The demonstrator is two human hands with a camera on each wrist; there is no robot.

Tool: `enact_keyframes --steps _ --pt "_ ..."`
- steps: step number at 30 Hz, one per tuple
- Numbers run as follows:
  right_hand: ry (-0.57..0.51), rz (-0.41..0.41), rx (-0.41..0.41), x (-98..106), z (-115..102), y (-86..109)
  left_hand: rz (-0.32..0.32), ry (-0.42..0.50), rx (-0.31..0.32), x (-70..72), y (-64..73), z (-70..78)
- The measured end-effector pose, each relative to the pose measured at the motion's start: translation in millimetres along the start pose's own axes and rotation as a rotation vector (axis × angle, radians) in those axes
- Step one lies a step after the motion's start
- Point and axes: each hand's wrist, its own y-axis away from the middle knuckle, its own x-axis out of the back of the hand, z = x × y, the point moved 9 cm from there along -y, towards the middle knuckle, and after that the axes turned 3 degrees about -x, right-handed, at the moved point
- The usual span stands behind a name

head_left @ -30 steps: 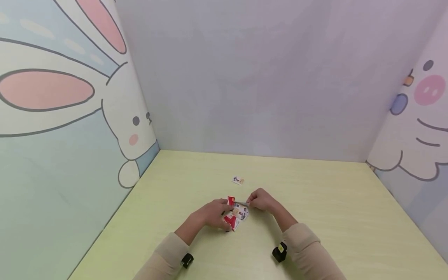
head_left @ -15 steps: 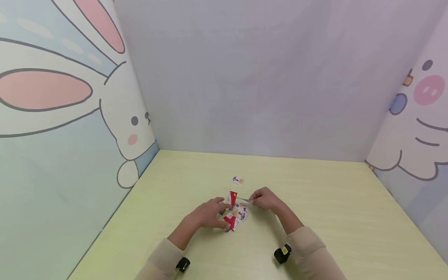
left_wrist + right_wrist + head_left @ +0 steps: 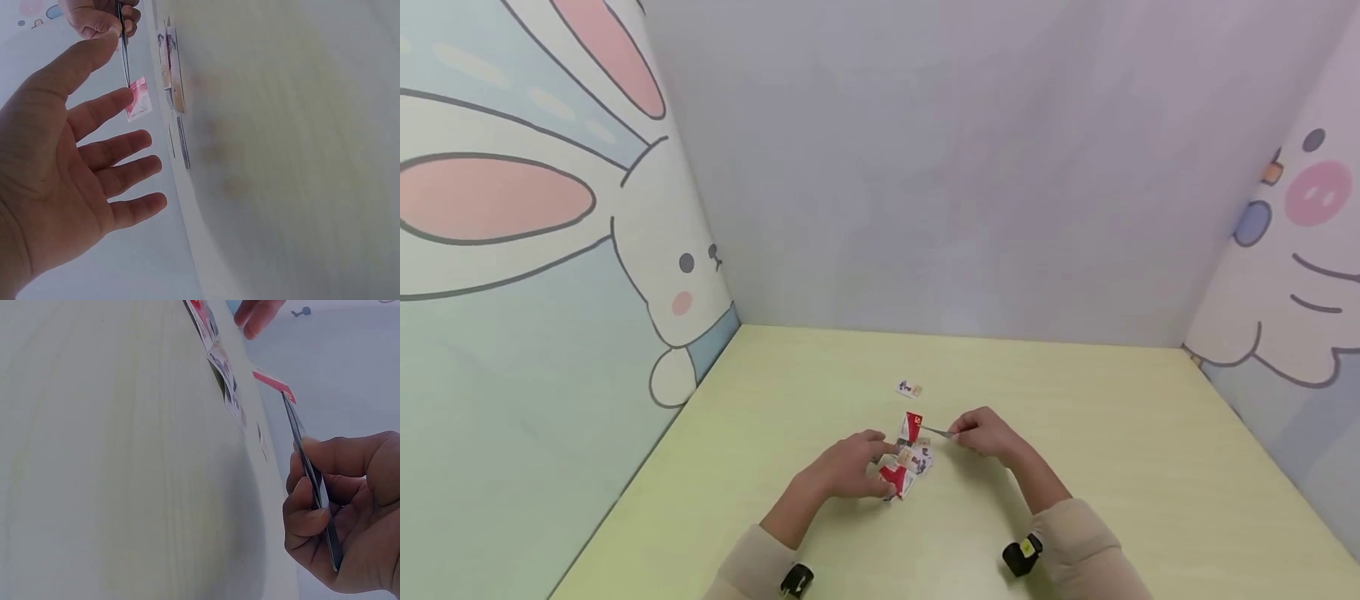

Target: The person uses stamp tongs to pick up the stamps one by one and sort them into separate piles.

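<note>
Metal tweezers [image 3: 304, 450] are pinched between the thumb and fingers of my right hand [image 3: 987, 433]. At their tips is a small red and white stamp-like paper [image 3: 912, 426], held up off the table in both wrist views. Below it lies a loose pile of similar printed papers [image 3: 916, 460], some red and some with small pictures. My left hand [image 3: 850, 467] hovers at the pile's left side with fingers spread and slightly bent. In the left wrist view its palm [image 3: 69, 162] shows, gripping nothing. Part of the pile is hidden behind the left fingers.
One more printed paper [image 3: 909, 388] lies farther back on the pale yellow table [image 3: 1112, 450]. A grey wall [image 3: 955, 167] stands behind, and panels with cartoon animals flank the table on the left and right. Black wrist cameras sit at both sleeves.
My right hand has moved to the right with the tweezers. The red and white paper has risen from the pile and shifted right. The left hand has stayed close to the pile.
</note>
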Motion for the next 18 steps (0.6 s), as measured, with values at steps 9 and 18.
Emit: enact_keyframes --steps 9,18 --pt "0.022 0.004 -0.032 16 11 11.8 -0.014 -0.044 0.015 -8.0 1.1 9.7" --pt "-0.001 0.046 -0.078 34 28 19.6 -0.026 -0.053 0.0 -11.0 -0.3 24.1"
